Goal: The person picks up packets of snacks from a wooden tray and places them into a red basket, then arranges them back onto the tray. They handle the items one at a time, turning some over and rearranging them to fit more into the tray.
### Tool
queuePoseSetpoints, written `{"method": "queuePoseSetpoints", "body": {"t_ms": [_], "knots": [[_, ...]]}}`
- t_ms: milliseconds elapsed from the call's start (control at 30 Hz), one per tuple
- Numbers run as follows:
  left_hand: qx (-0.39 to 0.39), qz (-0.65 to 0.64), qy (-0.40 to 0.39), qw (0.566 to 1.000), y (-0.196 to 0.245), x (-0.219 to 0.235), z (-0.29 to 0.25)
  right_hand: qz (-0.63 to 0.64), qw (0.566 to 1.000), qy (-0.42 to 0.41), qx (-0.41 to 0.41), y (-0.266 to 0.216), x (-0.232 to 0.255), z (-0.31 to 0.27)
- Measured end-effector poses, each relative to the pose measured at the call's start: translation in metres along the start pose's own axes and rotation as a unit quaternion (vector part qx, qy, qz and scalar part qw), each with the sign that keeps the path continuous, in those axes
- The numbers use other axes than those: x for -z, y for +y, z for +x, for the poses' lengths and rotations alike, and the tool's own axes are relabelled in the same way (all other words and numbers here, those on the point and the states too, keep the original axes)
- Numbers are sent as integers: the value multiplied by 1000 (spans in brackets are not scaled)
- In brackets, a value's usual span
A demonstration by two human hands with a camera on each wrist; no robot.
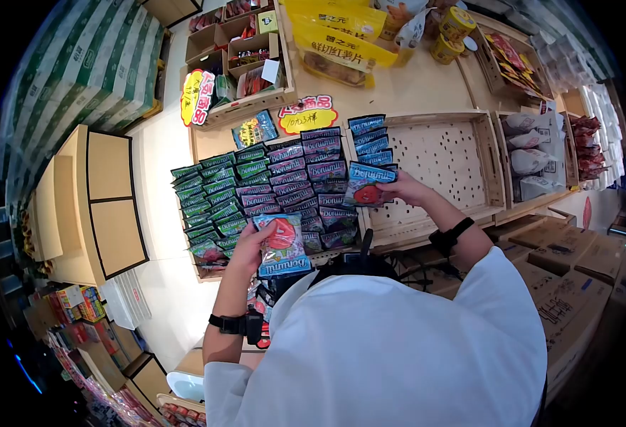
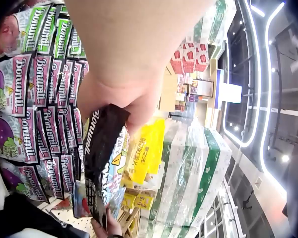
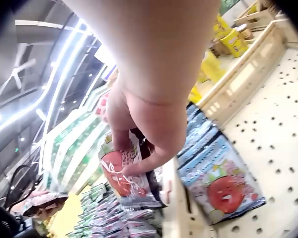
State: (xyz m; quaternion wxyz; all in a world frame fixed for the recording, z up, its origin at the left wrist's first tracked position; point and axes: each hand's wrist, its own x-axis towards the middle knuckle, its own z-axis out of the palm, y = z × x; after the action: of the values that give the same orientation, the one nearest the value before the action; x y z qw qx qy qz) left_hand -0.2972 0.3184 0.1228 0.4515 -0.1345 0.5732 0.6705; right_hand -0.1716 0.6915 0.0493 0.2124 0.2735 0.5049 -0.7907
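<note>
Pinched in my left hand [image 1: 250, 249] is a blue packet [image 1: 283, 245] with a red picture, held over the near edge of the packet rows; the left wrist view shows its dark side [image 2: 102, 153] beneath the hand [image 2: 121, 96]. My right hand [image 1: 407, 190] grips another blue packet [image 1: 370, 186] by its right side, at the left of the perforated crate [image 1: 494, 164]. In the right wrist view, thumb and fingers of that hand [image 3: 149, 129] hold the packet [image 3: 121, 173] beside a standing blue packet [image 3: 226, 191]. Blue packets [image 1: 373, 142] stand in a column behind it.
Rows of green packets [image 1: 217, 186] and purple packets [image 1: 292, 178] fill the crate on the left. Behind lie a yellow price sign [image 1: 308, 121], a box of divided goods [image 1: 252, 53] and yellow bags [image 1: 334, 43]. Cartons [image 1: 562, 285] are stacked at the right.
</note>
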Motion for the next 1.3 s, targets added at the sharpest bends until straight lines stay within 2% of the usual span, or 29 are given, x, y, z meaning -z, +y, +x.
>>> {"method": "queuePoseSetpoints", "body": {"t_ms": [33,100,133,233,400,467,500,567,633,700,733,767,833,867,933,967,1033,1100,1167,1200,1300], "knots": [[2,1,-1,1000,-7,14,3,1,1000,2,-1,7,12,-2],[-1,-49,52,997,-10,29,4,-30,998,58,-13,17,35,-6],[3,-60,52,997,-14,40,6,1,999,43,-31,31,50,-4],[5,-62,88,994,-1,28,-8,30,994,82,-68,53,62,1],[15,-64,88,994,0,29,-7,-2,994,94,-51,71,81,15],[12,-64,82,995,-2,31,-4,-121,990,74,7,73,78,19],[9,-66,76,995,-3,32,-2,-119,990,74,7,73,73,19],[10,-59,71,996,-4,32,-1,-118,980,147,66,75,59,16],[10,-54,65,996,-2,29,-1,-159,972,152,82,94,61,26],[11,-47,54,997,0,26,-2,-329,888,311,77,98,49,29],[11,-46,54,997,0,25,-3,-341,863,368,63,104,41,25],[10,-41,61,997,1,24,-3,-340,863,368,64,112,37,25],[9,-35,68,997,1,24,-3,-407,798,442,45,128,35,32],[10,-31,68,997,1,24,-3,-407,798,442,45,126,33,32],[10,-27,68,997,0,24,-3,-267,891,358,76,122,31,30],[14,-30,69,997,-1,23,-3,-267,891,359,75,123,33,36],[20,-35,70,997,-5,22,0,-249,905,315,145,132,42,54],[21,-66,50,996,-6,16,3,-283,898,299,156,112,33,46],[19,-80,40,996,-3,3,2,-308,894,309,100,105,32,46],[26,-93,45,994,-2,-2,3,-312,894,305,101,102,31,45],[37,-132,48,989,-7,-10,8,-454,788,397,127,83,24,36]]}}
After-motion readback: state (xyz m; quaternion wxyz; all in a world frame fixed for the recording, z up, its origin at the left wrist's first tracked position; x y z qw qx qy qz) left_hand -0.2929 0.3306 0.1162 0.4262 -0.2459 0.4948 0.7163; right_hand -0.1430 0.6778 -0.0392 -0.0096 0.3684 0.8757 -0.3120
